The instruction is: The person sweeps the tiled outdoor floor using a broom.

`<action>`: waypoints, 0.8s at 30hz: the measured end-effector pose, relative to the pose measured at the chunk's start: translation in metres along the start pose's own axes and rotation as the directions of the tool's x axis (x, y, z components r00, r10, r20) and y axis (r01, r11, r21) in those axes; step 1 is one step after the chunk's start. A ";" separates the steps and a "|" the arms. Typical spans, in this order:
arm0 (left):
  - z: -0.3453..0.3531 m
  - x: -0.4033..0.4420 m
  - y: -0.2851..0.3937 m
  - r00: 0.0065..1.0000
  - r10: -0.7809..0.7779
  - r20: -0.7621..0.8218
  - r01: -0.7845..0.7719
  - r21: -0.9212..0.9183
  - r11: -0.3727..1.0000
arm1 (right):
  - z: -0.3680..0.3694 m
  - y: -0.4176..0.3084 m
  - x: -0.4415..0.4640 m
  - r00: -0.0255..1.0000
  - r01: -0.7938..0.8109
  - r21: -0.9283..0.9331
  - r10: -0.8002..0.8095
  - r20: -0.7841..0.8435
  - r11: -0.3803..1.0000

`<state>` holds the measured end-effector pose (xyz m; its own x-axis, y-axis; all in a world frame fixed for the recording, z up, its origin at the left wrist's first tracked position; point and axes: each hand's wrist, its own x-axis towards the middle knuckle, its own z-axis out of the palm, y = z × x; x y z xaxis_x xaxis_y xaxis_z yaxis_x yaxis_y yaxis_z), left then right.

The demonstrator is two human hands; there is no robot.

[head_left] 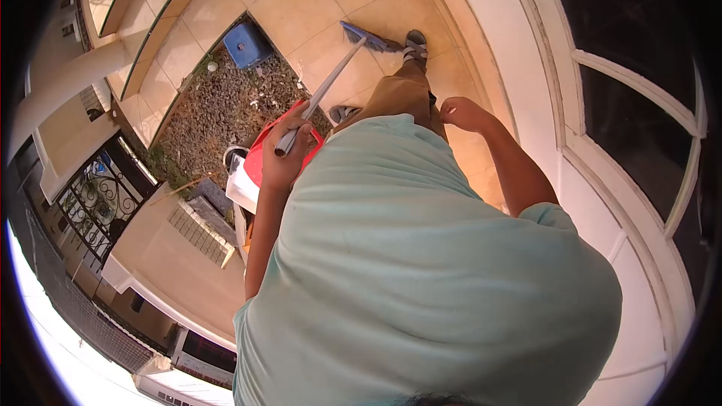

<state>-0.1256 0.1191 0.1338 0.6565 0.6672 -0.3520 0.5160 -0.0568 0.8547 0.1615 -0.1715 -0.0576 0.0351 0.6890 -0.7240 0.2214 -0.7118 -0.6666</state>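
Observation:
My left hand (pixel 284 152) is closed around the grey handle of a broom (pixel 331 79), close to its upper end. The handle slants down to a blue broom head (pixel 370 37) on the beige tiled floor (pixel 301 0), beside my sandalled foot (pixel 415 43). My right hand (pixel 462 114) is beside my brown trousers (pixel 398 97), its fingers curled together. Whether anything small is between them cannot be made out.
A blue plastic stool (pixel 247 45) sits at the corner of a gravel patch (pixel 226 97). Red and white objects (pixel 250 169) are beyond my left hand. A white wall with framed dark panes (pixel 632 112) runs along the right. Tiled steps (pixel 162 37) rise at upper left.

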 end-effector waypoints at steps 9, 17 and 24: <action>0.005 0.056 0.005 0.992 0.122 0.033 -0.123 0.018 0.992 | -0.028 -0.057 -0.012 0.908 0.021 -0.216 -0.109 -0.405 0.976; -0.005 0.080 0.006 0.998 0.070 0.003 -0.068 -0.215 0.974 | -0.076 -0.067 -0.054 0.969 -0.198 0.084 0.208 -0.136 0.977; -0.014 0.079 -0.010 0.996 0.083 -0.019 -0.085 -0.167 0.982 | -0.063 -0.008 -0.011 0.942 -0.011 0.960 0.325 -0.083 0.279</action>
<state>-0.0866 0.1826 0.1032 0.6866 0.6742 -0.2722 0.3590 0.0113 0.9333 0.2207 -0.1650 -0.0334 0.1859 0.4293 -0.8838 -0.8744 -0.3380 -0.3481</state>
